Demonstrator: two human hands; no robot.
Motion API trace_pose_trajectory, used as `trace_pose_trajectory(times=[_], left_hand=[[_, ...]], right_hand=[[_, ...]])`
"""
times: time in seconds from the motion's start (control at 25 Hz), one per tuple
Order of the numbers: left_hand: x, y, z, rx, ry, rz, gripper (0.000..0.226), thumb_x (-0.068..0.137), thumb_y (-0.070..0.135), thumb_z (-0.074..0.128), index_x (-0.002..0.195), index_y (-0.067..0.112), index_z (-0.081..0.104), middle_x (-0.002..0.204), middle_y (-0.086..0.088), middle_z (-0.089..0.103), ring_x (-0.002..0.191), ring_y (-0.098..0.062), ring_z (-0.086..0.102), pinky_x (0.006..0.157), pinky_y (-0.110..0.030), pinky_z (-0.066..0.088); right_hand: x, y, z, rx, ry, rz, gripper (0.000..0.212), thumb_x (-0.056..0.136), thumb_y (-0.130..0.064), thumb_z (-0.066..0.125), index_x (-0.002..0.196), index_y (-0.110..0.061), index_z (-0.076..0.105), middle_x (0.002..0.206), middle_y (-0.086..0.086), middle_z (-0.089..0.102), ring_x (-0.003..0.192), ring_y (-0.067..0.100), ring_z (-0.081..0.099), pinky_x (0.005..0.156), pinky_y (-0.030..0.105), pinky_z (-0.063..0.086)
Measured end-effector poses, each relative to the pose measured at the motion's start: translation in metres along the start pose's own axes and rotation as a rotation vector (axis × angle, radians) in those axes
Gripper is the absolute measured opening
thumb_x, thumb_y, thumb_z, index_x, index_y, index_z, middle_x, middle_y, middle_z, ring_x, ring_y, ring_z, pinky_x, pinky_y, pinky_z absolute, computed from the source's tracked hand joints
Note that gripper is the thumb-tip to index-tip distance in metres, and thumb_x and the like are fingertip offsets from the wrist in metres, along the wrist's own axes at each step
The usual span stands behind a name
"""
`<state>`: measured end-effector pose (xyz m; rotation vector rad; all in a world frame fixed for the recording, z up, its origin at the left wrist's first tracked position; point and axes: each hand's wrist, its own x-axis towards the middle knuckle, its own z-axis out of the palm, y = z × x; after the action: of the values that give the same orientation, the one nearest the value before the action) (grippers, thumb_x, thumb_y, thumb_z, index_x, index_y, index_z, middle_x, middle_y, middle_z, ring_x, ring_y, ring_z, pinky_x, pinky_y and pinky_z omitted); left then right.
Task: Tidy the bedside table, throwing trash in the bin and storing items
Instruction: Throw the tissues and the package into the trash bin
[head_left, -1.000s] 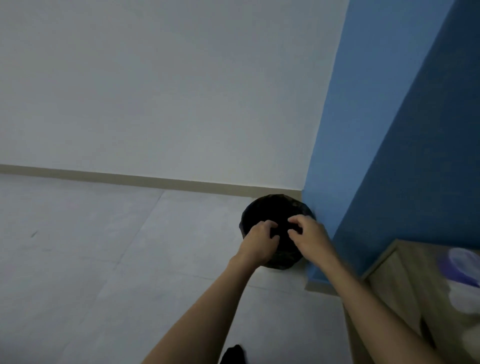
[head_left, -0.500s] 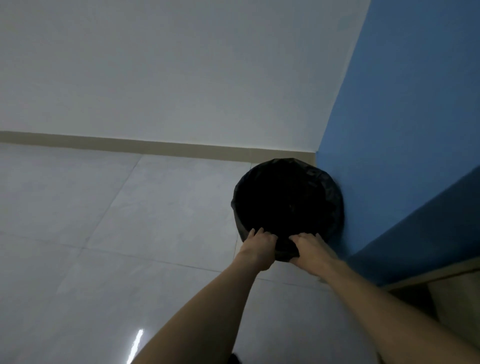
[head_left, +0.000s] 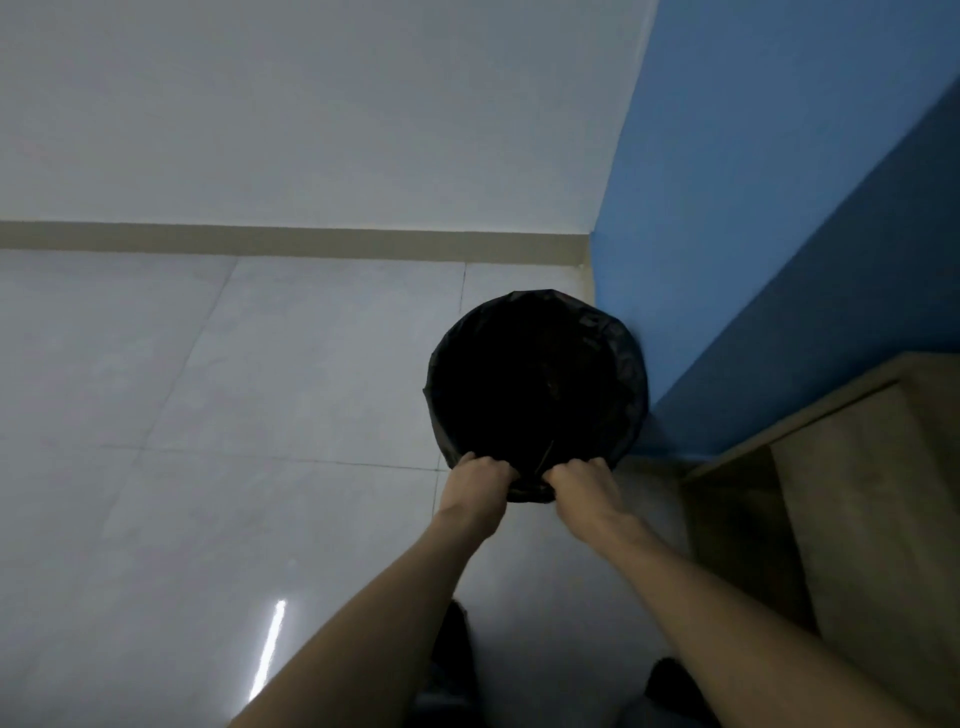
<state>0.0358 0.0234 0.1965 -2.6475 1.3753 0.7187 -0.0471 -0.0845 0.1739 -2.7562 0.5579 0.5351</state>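
A round bin (head_left: 613, 343) lined with a black plastic bag stands on the floor in the corner, against the blue wall. Its inside is too dark to make out. My left hand (head_left: 480, 480) is closed on the near rim of the bin, gripping the bag's edge. My right hand (head_left: 582, 483) grips the same rim just to the right, a small gap between the two hands. A bunched fold of the black bag (head_left: 530, 491) hangs between them.
The wooden bedside table (head_left: 841, 467) stands at the right against the blue wall (head_left: 753, 208), its side panel facing the bin. Pale glossy floor tiles (head_left: 208, 467) spread to the left. A white wall with a beige skirting (head_left: 291, 239) runs behind.
The view has tilted down and moved closer to the bin. Both hands slid from over the bin's opening to its near rim and closed on it.
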Motion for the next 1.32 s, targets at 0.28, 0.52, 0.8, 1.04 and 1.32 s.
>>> trace_pose_trajectory(times=[0.28, 0.52, 0.8, 1.04, 1.32], left_hand=[[-0.102, 0.037, 0.050, -0.003, -0.129, 0.024, 0.044, 0.091, 0.002, 0.041, 0.127, 0.021, 0.059, 0.123, -0.007, 0.066, 0.115, -0.027, 0.056, 0.100, -0.030, 0.039], [-0.174, 0.062, 0.092, -0.012, -0.246, 0.035, 0.035, 0.094, 0.009, 0.042, 0.123, 0.018, 0.061, 0.124, -0.010, 0.065, 0.116, -0.029, 0.057, 0.103, -0.034, 0.037], [-0.203, 0.089, 0.066, -0.271, -0.322, 0.017, 0.036, 0.085, 0.017, 0.051, 0.120, 0.012, 0.060, 0.121, -0.013, 0.064, 0.110, -0.031, 0.061, 0.091, -0.038, 0.051], [-0.164, 0.133, -0.039, -0.508, 0.212, 0.152, 0.035, 0.084, 0.010, 0.048, 0.115, 0.016, 0.062, 0.120, -0.004, 0.064, 0.114, -0.021, 0.057, 0.096, -0.033, 0.046], [-0.130, 0.247, -0.147, -0.589, 0.442, 0.415, 0.044, 0.087, 0.002, 0.048, 0.128, 0.017, 0.051, 0.132, -0.006, 0.052, 0.126, -0.021, 0.046, 0.101, -0.032, 0.040]], right_hand=[[-0.116, -0.021, 0.034, 0.086, -0.159, 0.053, 0.034, 0.081, 0.005, 0.040, 0.102, -0.007, 0.064, 0.107, 0.017, 0.065, 0.099, 0.033, 0.057, 0.089, 0.036, 0.039], [-0.198, -0.041, 0.063, 0.157, -0.269, 0.093, 0.033, 0.084, 0.005, 0.039, 0.104, -0.007, 0.063, 0.108, 0.017, 0.065, 0.099, 0.031, 0.059, 0.087, 0.036, 0.042], [-0.240, -0.045, 0.029, 0.347, -0.354, 0.174, 0.045, 0.085, -0.005, 0.042, 0.129, -0.012, 0.049, 0.128, 0.015, 0.055, 0.114, 0.033, 0.053, 0.095, 0.040, 0.044], [-0.247, -0.020, -0.071, 0.526, 0.260, 0.264, 0.051, 0.084, -0.009, 0.043, 0.134, -0.017, 0.041, 0.137, 0.006, 0.048, 0.125, 0.024, 0.045, 0.106, 0.034, 0.037], [-0.354, 0.079, -0.181, 0.455, 1.100, 0.389, 0.033, 0.072, -0.004, 0.063, 0.105, -0.009, 0.061, 0.109, 0.011, 0.063, 0.104, 0.027, 0.056, 0.088, 0.028, 0.039]])
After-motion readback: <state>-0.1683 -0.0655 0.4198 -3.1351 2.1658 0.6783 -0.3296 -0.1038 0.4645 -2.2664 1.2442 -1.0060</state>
